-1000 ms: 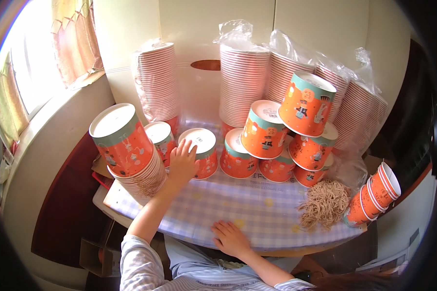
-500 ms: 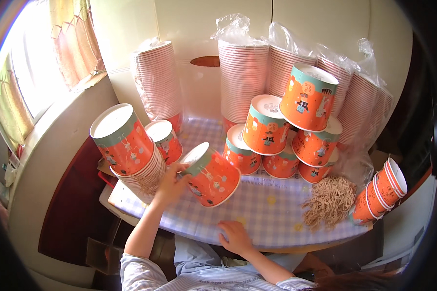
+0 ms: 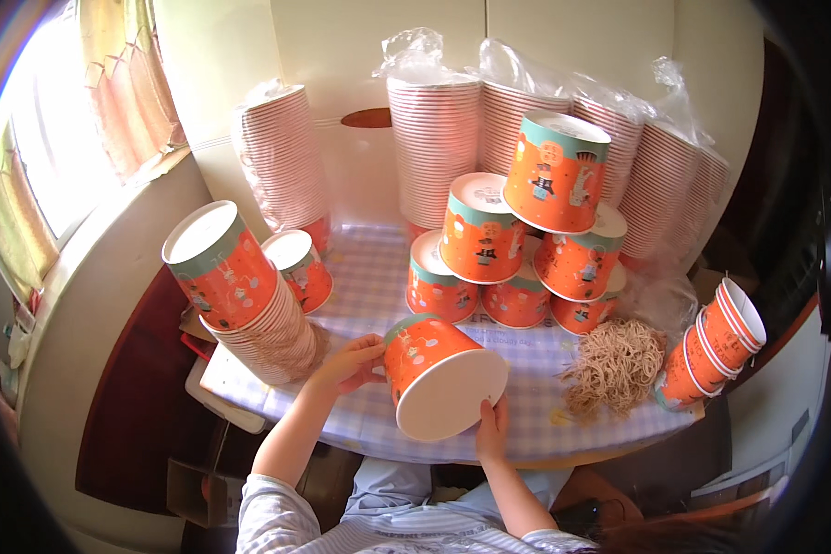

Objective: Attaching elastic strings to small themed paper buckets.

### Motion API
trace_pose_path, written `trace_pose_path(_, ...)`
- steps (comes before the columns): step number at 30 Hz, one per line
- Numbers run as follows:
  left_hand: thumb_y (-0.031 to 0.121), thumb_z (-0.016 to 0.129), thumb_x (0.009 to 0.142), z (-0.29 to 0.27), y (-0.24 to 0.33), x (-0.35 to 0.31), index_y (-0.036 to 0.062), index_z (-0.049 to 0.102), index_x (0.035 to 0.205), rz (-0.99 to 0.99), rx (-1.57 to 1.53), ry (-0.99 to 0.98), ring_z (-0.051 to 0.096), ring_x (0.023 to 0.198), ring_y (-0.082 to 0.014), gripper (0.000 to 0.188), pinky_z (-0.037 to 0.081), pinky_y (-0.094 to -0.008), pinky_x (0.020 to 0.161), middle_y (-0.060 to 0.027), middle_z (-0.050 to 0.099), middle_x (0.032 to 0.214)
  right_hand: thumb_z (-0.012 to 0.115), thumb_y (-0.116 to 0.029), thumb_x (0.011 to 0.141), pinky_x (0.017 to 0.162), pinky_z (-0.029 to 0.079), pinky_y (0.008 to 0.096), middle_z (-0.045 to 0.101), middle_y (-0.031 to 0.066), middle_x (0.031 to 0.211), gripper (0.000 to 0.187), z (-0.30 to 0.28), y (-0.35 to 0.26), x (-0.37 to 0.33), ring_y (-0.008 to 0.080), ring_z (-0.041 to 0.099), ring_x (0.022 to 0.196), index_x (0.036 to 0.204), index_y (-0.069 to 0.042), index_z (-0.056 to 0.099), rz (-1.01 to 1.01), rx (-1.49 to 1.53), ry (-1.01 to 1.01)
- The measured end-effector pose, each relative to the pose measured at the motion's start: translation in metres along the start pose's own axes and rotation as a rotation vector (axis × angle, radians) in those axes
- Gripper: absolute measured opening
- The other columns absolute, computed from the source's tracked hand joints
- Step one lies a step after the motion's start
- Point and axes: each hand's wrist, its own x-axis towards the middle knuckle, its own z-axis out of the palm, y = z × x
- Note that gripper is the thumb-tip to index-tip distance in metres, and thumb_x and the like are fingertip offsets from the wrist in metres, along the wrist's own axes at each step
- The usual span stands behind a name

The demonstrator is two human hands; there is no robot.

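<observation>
One cup [image 3: 441,374] has just become a two-handed job. A second ago it stood upside down on the counter [image 3: 535,388] with my left hand [image 3: 346,365] on its base; half a second later that hand had it tipped up alone, while my right hand [image 3: 492,434] lay by the near edge. Now the right has come in, thumb on the near right part of the rim and the other fingers tucked behind, gripping it. My left hand's fingers are bent at the left wall; they seem to touch, but I can't tell how firmly they press.

The cup sits between both hands, over the near middle of the counter, its wide white end tilted toward me and its teal band on the far side. I judge it as picked out and under better control, with the right hand perhaps taking more of the hold.

The rest hasn't visibly been disturbed: the tall stack [image 3: 235,286] at left, the small cup [image 3: 305,277] just beyond it, the six-cup pyramid [image 3: 499,235] farther right, the wrapped stacks [image 3: 434,152] at the far side, and the twine [image 3: 612,365] beside the tied cups [image 3: 702,365] at right.
</observation>
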Motion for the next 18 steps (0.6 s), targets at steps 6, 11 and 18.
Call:
trace_pose_path(6, 0.021, 0.048, 0.089, 0.024, -0.023, 0.027, 0.0079, 0.048, 0.107, 0.214, 0.547, 0.258, 0.053, 0.097, -0.0157, 0.022, 0.044, -0.0365, 0.081, -0.0052, 0.055, 0.107, 0.043, -0.011, 0.086, 0.090, 0.034, 0.0321, 0.046, 0.0117, 0.113, 0.028, -0.011, -0.044, 0.016, 0.0219, 0.045, 0.104, 0.110, 0.002, 0.050, -0.180, -0.459, 0.104)
trace_pose_path(11, 0.014, 0.050, 0.087, 0.058, -0.028, 0.013, 0.0032, 0.048, 0.111, 0.374, 0.261, 0.128, 0.051, 0.105, -0.0157, 0.026, 0.043, -0.0310, 0.085, -0.0081, 0.054, 0.109, 0.043, -0.011, 0.086, 0.088, 0.037, 0.0371, 0.044, 0.0181, 0.114, 0.029, -0.011, -0.061, 0.024, 0.0302, 0.046, 0.102, 0.110, 0.002, 0.051, -0.496, -0.835, 0.203)
trace_pose_path(18, -0.001, 0.053, 0.082, 0.039, -0.074, 0.032, -0.0008, 0.052, 0.104, 0.510, 0.519, 0.400, 0.057, 0.091, -0.0126, 0.022, 0.045, -0.0224, 0.077, -0.0075, 0.058, 0.098, 0.049, -0.006, 0.082, 0.082, 0.041, 0.0346, 0.040, 0.0187, 0.116, 0.040, -0.005, -0.041, 0.023, 0.0305, 0.045, 0.104, 0.121, 0.001, 0.044, -0.519, -0.970, 0.056)
